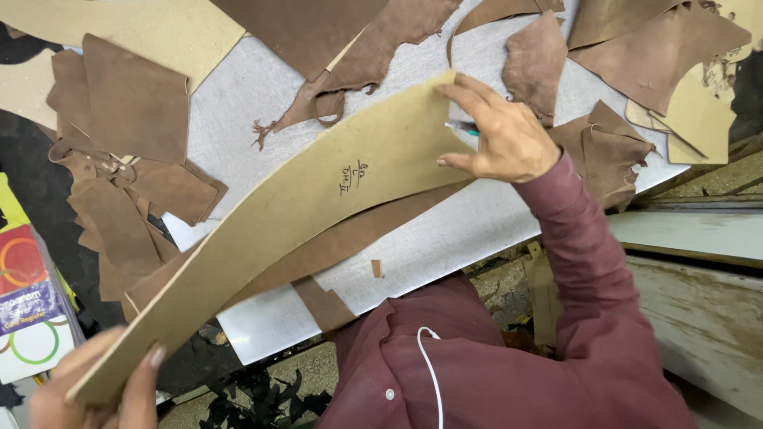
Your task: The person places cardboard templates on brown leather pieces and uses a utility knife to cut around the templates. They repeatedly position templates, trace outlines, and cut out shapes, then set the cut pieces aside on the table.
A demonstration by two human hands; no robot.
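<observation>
Around us the white table [445, 246] is strewn with brown leather scraps [131, 103]: a heap at the left edge, more pieces along the top, and a torn cluster [608, 151] just beside our right wrist. Tan boards [699, 111] lie at the top corners. A long brown strip [350, 238] lies directly under the pattern, following its curve, and a tiny brown offcut [377, 268] sits alone on the bare table near our chest. A colourful printed package [28, 294] stands at the far left, off the table.

The long curved tan pattern [302, 206] arches across the table, lifted between our two hands, with some handwriting near its middle.

Our right hand [497, 135] reaches forward from a maroon sleeve [588, 262], fingers pinching the pattern's upper end, with a pen [462, 127] tucked in the same hand against the board. Our left hand [103, 389], low at the bottom left corner, grips the pattern's lower end, thumb on top and fingers closed beneath it.

A white cord [433, 373] hangs down our shirt.
</observation>
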